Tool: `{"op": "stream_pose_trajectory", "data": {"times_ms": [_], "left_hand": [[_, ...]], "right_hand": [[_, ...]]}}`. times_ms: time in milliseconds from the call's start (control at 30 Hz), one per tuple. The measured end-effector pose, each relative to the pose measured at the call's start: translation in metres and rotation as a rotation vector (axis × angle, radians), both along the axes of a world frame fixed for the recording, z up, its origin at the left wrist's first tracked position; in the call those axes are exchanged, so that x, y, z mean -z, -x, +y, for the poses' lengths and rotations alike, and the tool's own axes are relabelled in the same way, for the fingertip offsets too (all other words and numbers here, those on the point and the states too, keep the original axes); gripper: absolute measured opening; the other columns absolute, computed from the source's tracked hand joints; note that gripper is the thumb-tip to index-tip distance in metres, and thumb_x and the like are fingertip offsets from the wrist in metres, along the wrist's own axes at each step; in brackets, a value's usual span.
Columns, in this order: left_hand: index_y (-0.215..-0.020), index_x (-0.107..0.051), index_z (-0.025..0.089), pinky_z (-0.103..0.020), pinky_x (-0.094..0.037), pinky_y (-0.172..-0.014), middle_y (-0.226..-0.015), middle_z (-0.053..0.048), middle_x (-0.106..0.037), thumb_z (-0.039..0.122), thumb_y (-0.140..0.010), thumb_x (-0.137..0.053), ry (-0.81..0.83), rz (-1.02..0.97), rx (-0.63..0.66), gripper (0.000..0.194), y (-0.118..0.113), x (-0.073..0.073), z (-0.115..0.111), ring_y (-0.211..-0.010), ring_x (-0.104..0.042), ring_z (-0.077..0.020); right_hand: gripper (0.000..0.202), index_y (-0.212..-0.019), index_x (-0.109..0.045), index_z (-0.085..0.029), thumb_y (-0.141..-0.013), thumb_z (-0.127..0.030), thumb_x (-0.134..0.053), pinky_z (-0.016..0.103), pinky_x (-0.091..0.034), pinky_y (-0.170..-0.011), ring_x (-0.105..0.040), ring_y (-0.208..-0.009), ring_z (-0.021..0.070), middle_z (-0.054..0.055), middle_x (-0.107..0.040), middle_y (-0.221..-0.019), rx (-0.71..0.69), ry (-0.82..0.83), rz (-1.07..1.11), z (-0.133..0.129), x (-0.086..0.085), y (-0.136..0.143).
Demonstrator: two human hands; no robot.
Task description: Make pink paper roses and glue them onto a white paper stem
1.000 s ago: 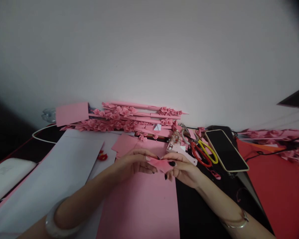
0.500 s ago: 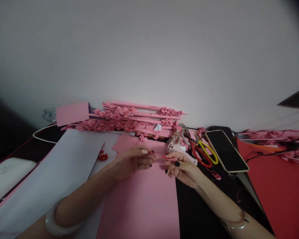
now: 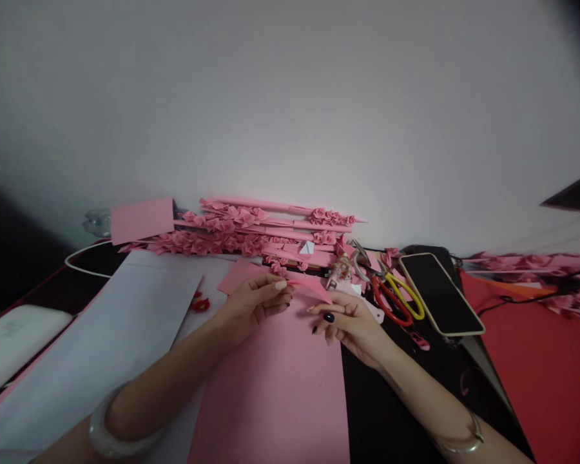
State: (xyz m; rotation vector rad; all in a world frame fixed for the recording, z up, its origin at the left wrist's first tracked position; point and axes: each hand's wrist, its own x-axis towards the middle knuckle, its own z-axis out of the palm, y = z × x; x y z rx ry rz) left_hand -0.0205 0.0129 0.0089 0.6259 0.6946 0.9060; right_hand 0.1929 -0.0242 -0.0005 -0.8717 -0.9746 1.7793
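Note:
Over a large pink sheet, my left hand pinches a small piece of pink paper between thumb and fingers at its left end. The piece slants down to the right, partly spread, with a visible crease. Its right corner meets the fingers of my right hand. Those fingers are loosely curled and apart, with no paper seen between thumb and fingertips. Whether the corner touches them or passes just behind is hard to make out.
Pink paper flowers on stems lie along the wall. Red-and-yellow-handled pliers and a phone are to the right, beside red sheets. White paper and a white device lie left. A small folded white paper rests among the flowers.
The small pink paper has opened out from a narrow folded strip into a wider piece. My left hand has shifted slightly left and up, and my right fingers have loosened.

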Motion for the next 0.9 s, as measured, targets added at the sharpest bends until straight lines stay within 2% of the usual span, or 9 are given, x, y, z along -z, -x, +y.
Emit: {"op": "stream_pose_trajectory", "data": {"times_ms": [100,300,367,467,667,767,900], "left_hand": [[-0.079,-0.067,0.012,-0.022,-0.052,-0.068,-0.077,-0.003,-0.072,0.023,-0.069,-0.077,-0.023,0.083,0.007,0.018,-0.003,0.002,-0.001,-0.067,-0.066,-0.0115],[-0.081,-0.065,0.014,-0.026,-0.053,-0.069,-0.076,-0.003,-0.071,0.032,-0.068,-0.077,-0.159,0.263,0.028,0.025,-0.006,0.003,-0.001,-0.061,-0.064,-0.0101],[-0.081,-0.066,0.014,-0.026,-0.053,-0.066,-0.076,-0.002,-0.070,0.033,-0.069,-0.075,-0.212,0.298,0.060,0.025,-0.008,0.004,-0.002,-0.059,-0.062,-0.0102],[-0.077,-0.065,0.013,-0.024,-0.051,-0.060,-0.071,0.000,-0.067,0.038,-0.077,-0.066,-0.339,0.339,0.097,0.025,-0.009,0.008,-0.005,-0.056,-0.061,-0.0107],[-0.072,-0.055,0.016,-0.022,-0.042,-0.049,-0.058,0.002,-0.055,0.047,-0.091,-0.043,-0.595,0.501,0.046,0.038,-0.011,0.009,-0.012,-0.045,-0.051,-0.0081],[-0.067,-0.050,0.017,-0.022,-0.036,-0.044,-0.053,0.003,-0.048,0.050,-0.092,-0.038,-0.621,0.571,0.048,0.043,-0.013,0.006,-0.017,-0.042,-0.045,-0.0083],[-0.063,-0.046,0.019,-0.023,-0.032,-0.044,-0.052,0.004,-0.045,0.049,-0.093,-0.034,-0.606,0.625,-0.032,0.044,-0.015,0.004,-0.023,-0.043,-0.041,-0.0089]], "right_hand": [[0.024,-0.084,-0.069,-0.013,-0.079,-0.036,-0.068,0.019,-0.047,-0.043,-0.067,-0.058,0.0136,0.010,-0.073,-0.085,0.065,-0.078,-0.149,-0.003,0.002,0.007],[0.032,-0.074,-0.061,-0.016,-0.083,-0.046,-0.059,0.022,-0.046,-0.042,-0.059,-0.042,0.0115,0.003,-0.069,-0.062,0.149,-0.194,-0.358,-0.008,0.003,0.012],[0.033,-0.075,-0.061,-0.016,-0.084,-0.047,-0.057,0.022,-0.044,-0.041,-0.057,-0.041,0.0115,0.002,-0.067,-0.058,0.126,-0.222,-0.389,-0.008,0.004,0.012],[0.035,-0.075,-0.059,-0.017,-0.087,-0.049,-0.052,0.023,-0.043,-0.042,-0.055,-0.041,0.0116,0.000,-0.064,-0.056,0.076,-0.248,-0.410,-0.009,0.005,0.012],[0.037,-0.072,-0.051,-0.019,-0.093,-0.048,-0.040,0.023,-0.038,-0.043,-0.052,-0.042,0.0107,0.000,-0.061,-0.058,0.001,-0.345,-0.503,-0.012,0.006,0.014],[0.038,-0.071,-0.048,-0.020,-0.094,-0.047,-0.038,0.023,-0.038,-0.044,-0.049,-0.042,0.0100,-0.001,-0.057,-0.055,-0.019,-0.384,-0.539,-0.013,0.005,0.015],[0.041,-0.067,-0.049,-0.019,-0.097,-0.042,-0.035,0.022,-0.038,-0.045,-0.049,-0.043,0.0090,-0.001,-0.056,-0.055,-0.072,-0.494,-0.647,-0.015,0.003,0.014]]}}
